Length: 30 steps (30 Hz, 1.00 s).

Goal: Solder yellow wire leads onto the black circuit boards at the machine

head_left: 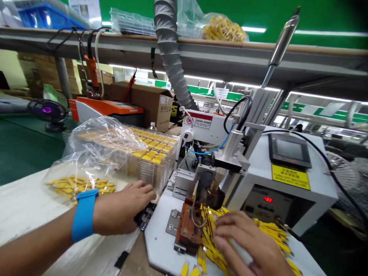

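Note:
My left hand (pixel 123 207), with a blue wristband (pixel 84 214), lies palm down beside the stacked clear plastic trays (pixel 152 165) of yellow parts. Dark small parts (pixel 145 216) lie under its fingertips, and I cannot tell whether it grips them. My right hand (pixel 247 243) rests on a heap of yellow wired parts (pixel 211 237) spread over the white machine base (pixel 161 245). Its fingers touch the heap, but any grip is hidden. A copper-coloured fixture (pixel 186 226) stands just left of the heap, under the machine head (pixel 208 184).
A white bench machine (pixel 284 191) with a screen and red readout stands right of the heap. A clear bag of yellow parts (pixel 80 184) lies on the white table (pixel 25 203). A grey duct, orange tool, cardboard box and overhead shelf stand behind.

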Motion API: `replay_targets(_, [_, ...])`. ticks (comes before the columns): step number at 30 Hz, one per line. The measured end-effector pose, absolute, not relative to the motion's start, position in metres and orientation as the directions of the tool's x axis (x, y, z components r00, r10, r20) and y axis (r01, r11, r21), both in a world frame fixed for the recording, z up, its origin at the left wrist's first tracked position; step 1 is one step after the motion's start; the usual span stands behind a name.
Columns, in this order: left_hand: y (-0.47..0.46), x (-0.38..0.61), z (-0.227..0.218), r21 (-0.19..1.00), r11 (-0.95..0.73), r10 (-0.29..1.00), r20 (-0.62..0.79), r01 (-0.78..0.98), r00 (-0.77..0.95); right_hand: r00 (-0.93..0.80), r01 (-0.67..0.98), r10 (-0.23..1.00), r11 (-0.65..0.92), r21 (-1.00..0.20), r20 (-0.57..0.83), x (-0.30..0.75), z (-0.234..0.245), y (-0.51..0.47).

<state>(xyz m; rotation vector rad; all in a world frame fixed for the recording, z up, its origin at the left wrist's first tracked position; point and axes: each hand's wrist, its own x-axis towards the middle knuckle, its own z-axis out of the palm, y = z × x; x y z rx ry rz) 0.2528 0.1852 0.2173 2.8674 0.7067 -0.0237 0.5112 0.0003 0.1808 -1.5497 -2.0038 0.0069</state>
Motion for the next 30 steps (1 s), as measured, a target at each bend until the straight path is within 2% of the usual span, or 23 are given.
replay_targets(3, [0.181,0.257,0.213,0.164,-0.883,0.436,-0.058,0.439,0.898,0.004,0.951,0.939,0.103,-0.291,0.345,0.537,0.186,0.004])
replay_targets(6, [0.182,0.258,0.217,0.178,-0.881,0.447,0.01,0.438,0.894,0.126,0.969,0.982,-0.092,-0.228,0.139,0.553,0.191,0.006])
replay_targets(9, [0.18,0.261,0.222,0.311,-0.869,0.437,0.12,0.384,0.892,0.223,0.956,0.975,-0.213,-0.201,0.025,0.551,0.195,0.005])
replay_targets(13, [0.163,0.275,0.213,0.547,-0.803,0.411,0.224,0.235,0.884,0.255,0.929,0.966,-0.255,-0.269,-0.037,0.535,0.194,0.005])
replay_targets(16, [0.151,0.288,0.199,0.609,-0.772,0.412,0.264,0.18,0.872,0.274,0.9,0.961,-0.269,-0.343,-0.033,0.528,0.189,0.006])
replay_targets(23, [0.145,0.301,0.19,0.64,-0.751,0.41,0.256,0.165,0.875,0.282,0.874,0.956,-0.224,-0.431,0.075,0.533,0.179,0.007])
replay_targets(27, [0.139,0.307,0.186,0.688,-0.718,0.373,0.256,0.103,0.892,0.227,0.875,0.959,-0.125,-0.468,0.169,0.532,0.181,0.007])
replay_targets(30, [0.136,0.31,0.186,0.649,-0.754,0.339,0.259,0.096,0.904,0.205,0.852,0.945,-0.045,-0.521,0.254,0.53,0.185,0.007])
